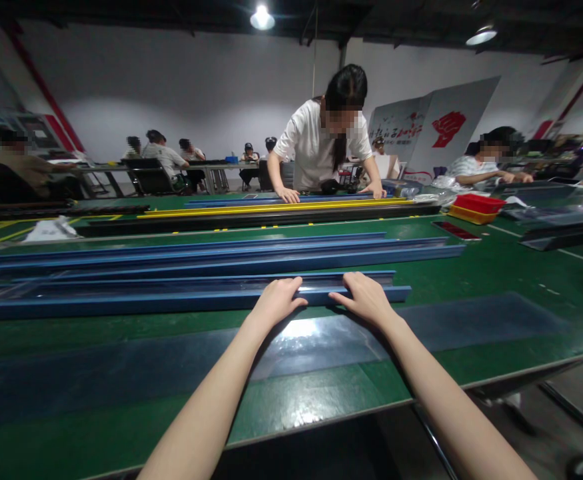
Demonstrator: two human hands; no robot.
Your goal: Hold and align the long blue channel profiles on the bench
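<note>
A long blue channel strip (136, 301) with raised side edges lies across the green table in front of me. My left hand (278, 297) grips it, the fingers reaching over its channel and the thumb along the near side. A short gap to the right, my right hand (364, 295) holds the same strip in a like way, close to its right end. Between my forearms and running out both sides, a flat clear plastic sheet (316, 343) reflects the lamp light. More blue channel strips (271, 257) lie parallel just beyond my hands.
Across the green table (501, 273), a co-worker (316, 147) leans over yellow strips (271, 209) and dark strips (251, 220). A red tray (478, 203) and a phone-like red slab (456, 231) lie right. White crumpled material (51, 229) is at left. The table's near edge (321, 423) runs below my forearms.
</note>
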